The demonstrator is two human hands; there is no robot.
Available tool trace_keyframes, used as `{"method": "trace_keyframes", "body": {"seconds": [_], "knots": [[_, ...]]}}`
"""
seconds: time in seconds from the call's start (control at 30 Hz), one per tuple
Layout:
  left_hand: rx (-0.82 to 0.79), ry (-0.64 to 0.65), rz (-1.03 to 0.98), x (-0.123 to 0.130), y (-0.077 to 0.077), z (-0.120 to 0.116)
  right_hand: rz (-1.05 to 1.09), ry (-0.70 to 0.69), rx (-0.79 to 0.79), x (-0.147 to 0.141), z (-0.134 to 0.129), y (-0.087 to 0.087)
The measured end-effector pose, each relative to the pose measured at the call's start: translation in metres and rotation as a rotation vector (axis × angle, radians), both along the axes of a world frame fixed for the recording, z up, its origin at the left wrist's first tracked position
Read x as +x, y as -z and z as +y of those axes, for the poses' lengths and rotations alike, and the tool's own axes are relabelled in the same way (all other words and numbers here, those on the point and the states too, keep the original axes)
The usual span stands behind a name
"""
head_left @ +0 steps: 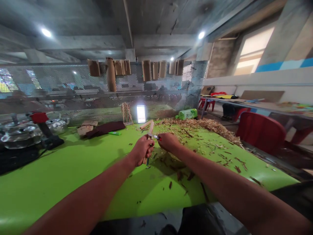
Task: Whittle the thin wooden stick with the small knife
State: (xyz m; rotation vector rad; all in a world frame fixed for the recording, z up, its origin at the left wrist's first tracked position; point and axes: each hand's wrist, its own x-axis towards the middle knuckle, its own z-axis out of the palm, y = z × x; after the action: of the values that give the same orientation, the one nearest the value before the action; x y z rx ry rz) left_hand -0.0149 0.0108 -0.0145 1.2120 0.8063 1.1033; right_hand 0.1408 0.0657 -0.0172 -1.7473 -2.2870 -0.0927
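My left hand [142, 150] grips an upright pale wooden stick [150, 129] above the green table [73, 176]. My right hand [168, 142] is closed around a small folding knife [154, 135] with a bit of red showing at its handle. The steel blade reaches left and meets the stick near my left fingers. Most of the knife's handle is hidden inside my right fist. Loose wood shavings [195, 125] lie in a long heap behind my hands, and darker chips [179, 176] are scattered in front of them.
Metal pots with glass lids [19, 137] and a red-and-black power tool [41, 122] stand at the left. A dark cloth [104, 129], a green bottle [187, 114] and a bright lamp [141, 113] lie beyond. A perforated metal screen [73, 85] backs the table; a red chair [260, 132] stands right.
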Motion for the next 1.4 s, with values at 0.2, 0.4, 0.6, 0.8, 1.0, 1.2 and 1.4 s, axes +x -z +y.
{"method": "trace_keyframes", "body": {"seconds": [0.2,0.4,0.6,0.8,1.0,1.2,1.4], "knots": [[-0.014,-0.063,0.109,0.003,-0.003,-0.005,-0.021,0.007,0.052,-0.002,0.001,0.0],[-0.026,0.124,0.184,0.014,-0.007,-0.042,0.214,0.302,-0.077,0.045,0.033,-0.01],[-0.007,0.008,0.091,0.01,-0.004,-0.031,0.486,0.357,0.034,0.079,0.054,-0.009],[-0.025,-0.158,0.037,-0.005,-0.001,-0.003,1.074,-0.171,-0.103,0.026,0.029,0.001],[0.06,-0.059,0.056,-0.003,0.006,-0.002,1.339,-0.348,-0.325,0.017,0.009,-0.002],[-0.047,0.095,0.17,-0.002,0.009,-0.002,1.507,-0.4,-0.521,0.013,0.003,-0.008],[-0.096,0.199,0.169,-0.005,0.006,-0.004,1.631,-0.261,-0.437,0.021,0.013,-0.011]]}}
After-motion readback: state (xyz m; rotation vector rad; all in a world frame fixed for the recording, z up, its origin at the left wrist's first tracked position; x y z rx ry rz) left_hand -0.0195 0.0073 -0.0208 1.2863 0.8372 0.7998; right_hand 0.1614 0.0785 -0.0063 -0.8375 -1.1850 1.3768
